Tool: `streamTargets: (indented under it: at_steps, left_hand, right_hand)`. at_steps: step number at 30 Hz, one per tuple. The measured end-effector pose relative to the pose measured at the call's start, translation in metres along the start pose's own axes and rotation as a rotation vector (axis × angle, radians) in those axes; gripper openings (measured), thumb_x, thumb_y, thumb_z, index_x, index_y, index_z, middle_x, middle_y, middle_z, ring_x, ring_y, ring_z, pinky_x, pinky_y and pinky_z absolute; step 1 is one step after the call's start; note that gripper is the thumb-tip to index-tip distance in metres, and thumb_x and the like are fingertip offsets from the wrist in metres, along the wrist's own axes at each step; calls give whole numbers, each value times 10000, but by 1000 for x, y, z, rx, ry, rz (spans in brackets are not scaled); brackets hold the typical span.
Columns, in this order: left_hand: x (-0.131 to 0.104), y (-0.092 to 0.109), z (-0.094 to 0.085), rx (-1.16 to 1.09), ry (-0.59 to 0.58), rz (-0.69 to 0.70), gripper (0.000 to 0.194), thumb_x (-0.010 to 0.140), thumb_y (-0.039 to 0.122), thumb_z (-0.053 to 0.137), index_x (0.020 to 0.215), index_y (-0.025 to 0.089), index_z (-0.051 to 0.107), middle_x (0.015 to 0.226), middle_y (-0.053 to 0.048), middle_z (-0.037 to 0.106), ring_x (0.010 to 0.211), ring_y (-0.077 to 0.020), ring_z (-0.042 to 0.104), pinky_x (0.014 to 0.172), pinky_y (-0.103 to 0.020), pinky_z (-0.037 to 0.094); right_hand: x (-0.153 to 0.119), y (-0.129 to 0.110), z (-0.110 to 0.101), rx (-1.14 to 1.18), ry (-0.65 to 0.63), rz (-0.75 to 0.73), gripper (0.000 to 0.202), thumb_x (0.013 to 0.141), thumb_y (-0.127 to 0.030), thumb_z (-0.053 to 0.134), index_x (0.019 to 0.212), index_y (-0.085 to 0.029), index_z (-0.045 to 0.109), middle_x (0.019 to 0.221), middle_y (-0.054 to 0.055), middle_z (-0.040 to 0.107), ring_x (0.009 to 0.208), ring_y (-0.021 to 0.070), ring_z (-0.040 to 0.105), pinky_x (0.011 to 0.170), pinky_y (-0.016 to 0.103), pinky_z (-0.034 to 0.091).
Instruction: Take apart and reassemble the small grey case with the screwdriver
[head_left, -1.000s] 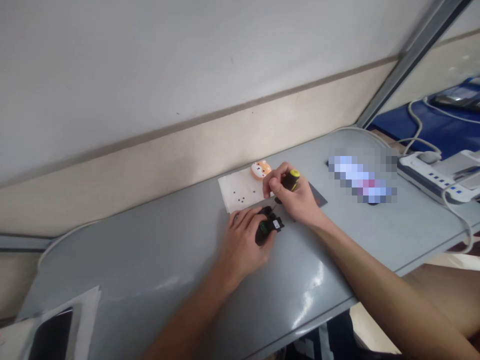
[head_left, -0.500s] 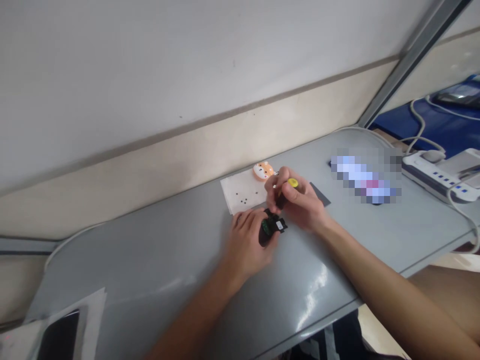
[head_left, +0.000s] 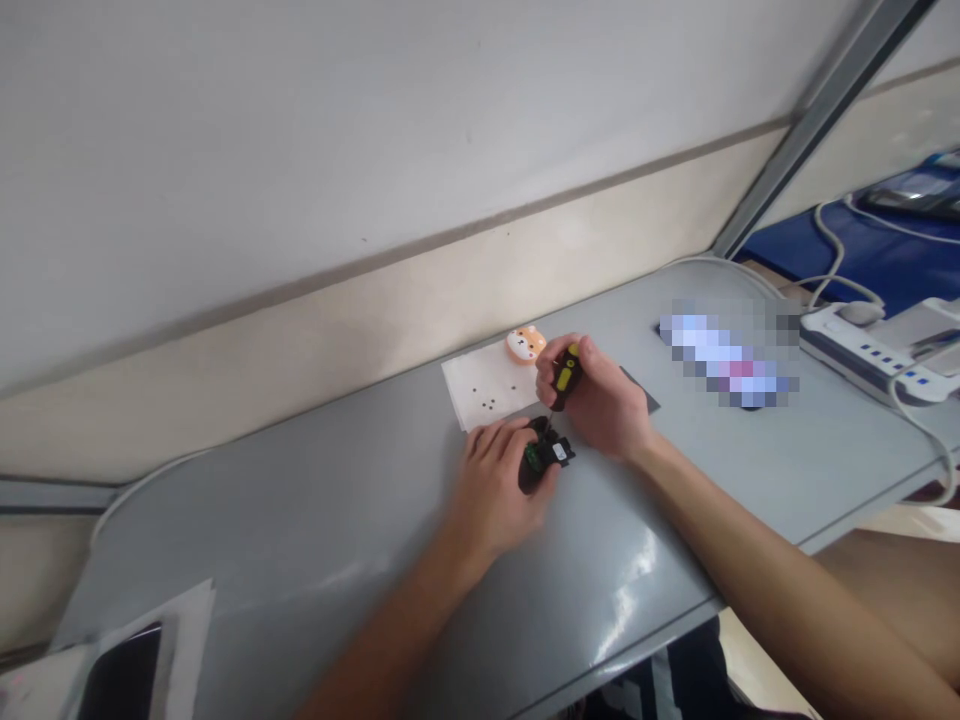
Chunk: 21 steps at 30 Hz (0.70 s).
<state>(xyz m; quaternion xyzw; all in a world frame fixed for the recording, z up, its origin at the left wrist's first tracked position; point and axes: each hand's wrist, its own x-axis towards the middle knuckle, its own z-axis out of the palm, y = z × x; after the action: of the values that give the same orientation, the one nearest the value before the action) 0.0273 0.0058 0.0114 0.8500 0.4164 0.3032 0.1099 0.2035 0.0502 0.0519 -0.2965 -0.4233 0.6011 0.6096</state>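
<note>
In the head view, my left hand (head_left: 501,482) is wrapped around a small black device (head_left: 534,475) with an exposed green circuit board and a white label; it looks like an opened computer mouse. My right hand (head_left: 604,395) grips a black and yellow screwdriver (head_left: 568,378) by its handle. The screwdriver's shaft points down to the far side of the mouse; its tip is too small to tell whether it sits on a screw. Behind my left hand, several tiny dark pieces, probably screws, lie on white paper (head_left: 459,385).
An orange and white animal-faced item (head_left: 523,345) rests at the paper's back edge. A dark flat piece (head_left: 643,392) lies partly behind my right hand. Further right are a blurred-out phone (head_left: 724,355) and a white power strip (head_left: 862,350) with cables. Another dark device (head_left: 124,672) lies front left.
My right hand has tilted the screwdriver so its handle stands more upright and its shaft reaches down to the mouse. The left hand and mouse stay in place.
</note>
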Motion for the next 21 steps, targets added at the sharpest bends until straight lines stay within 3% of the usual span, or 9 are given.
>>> streamTargets:
  at_steps: [3,6,10,13,16,19,21]
  left_hand:
    - [0,1,-1,-4,-2,2,258,910,265,713,1142,241,603,1233,-86,740,1184,-303,671,1012,-509,501]
    - [0,1,-1,-8,-10,-9,260,914,263,712,1151,247,607,1250,-85,735,1196,-306,665,1019,-513,495]
    - [-1,0,0,-11,0,-5,257,908,253,715,1141,243,606,1238,-85,734,1178,-300,669,1019,-509,496]
    - [-1,0,1,-5,5,1,240,909,255,716,1122,237,608,1234,-88,731,1175,-295,665,1021,-505,496]
    - [-1,0,0,1,-1,5,214,913,261,714,1106,238,623,1246,-91,726,1186,-298,659,1023,-508,495]
    - [0,0,-1,-1,-16,4,203,916,259,711,1105,244,638,1261,-87,724,1201,-300,655,1029,-508,494]
    - [0,1,-1,4,-18,5,200,919,261,710,1108,245,645,1272,-82,724,1208,-298,654,1037,-506,491]
  right_hand:
    - [-2,0,-2,20,-43,-21,400,914,-568,718,830,-232,519,791,-6,551,620,127,533,574,294,390]
    - [-2,1,-3,38,-39,2,481,877,-533,786,823,-254,399,665,-69,488,504,97,438,504,260,332]
    - [1,3,-2,16,-3,6,533,864,-690,715,822,-264,397,589,-94,312,481,92,232,457,249,240]
    - [2,0,0,59,7,16,506,938,-753,529,860,-254,512,655,-47,352,531,119,302,483,279,286]
    - [1,-5,0,88,-16,15,390,964,-616,579,878,-235,580,741,-7,449,603,134,442,550,304,378]
    - [-1,-6,-1,54,-20,-4,428,894,-550,730,780,-229,470,797,-6,511,635,128,528,574,297,412]
    - [0,-4,-2,22,1,2,522,865,-542,779,770,-241,364,727,-40,494,554,108,486,513,272,375]
